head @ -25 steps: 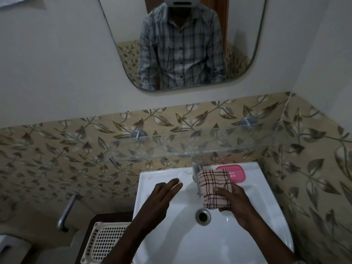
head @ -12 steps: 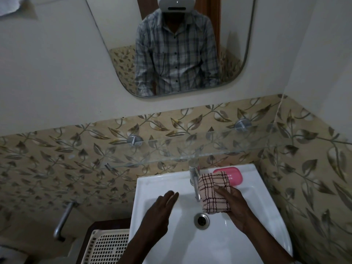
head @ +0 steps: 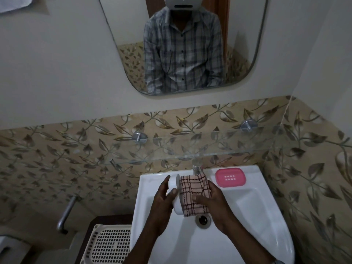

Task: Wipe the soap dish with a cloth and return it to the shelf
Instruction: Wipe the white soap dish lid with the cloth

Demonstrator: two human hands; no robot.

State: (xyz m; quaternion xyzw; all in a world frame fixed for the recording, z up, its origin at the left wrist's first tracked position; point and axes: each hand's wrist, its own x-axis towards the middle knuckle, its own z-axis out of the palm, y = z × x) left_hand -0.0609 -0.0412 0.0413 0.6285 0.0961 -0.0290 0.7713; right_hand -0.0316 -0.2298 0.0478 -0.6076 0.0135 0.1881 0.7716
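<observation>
Head: left fingers grip white soap dish, right fingers clutch cloth.

Above the sink the dish touches the left side of the cloth, with the drain at 6 o'clock from them. The tap is at 12, the tray on the rim at 2, the shelf above the tap, and the basket at 8.

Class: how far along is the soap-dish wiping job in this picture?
Done: the pink soap-dish part lies on the sink rim, off the glass shelf. In hand: the left hand holds the white part, and the right hand holds the checked cloth against it. Left: finish wiping, return it to the shelf.
</observation>
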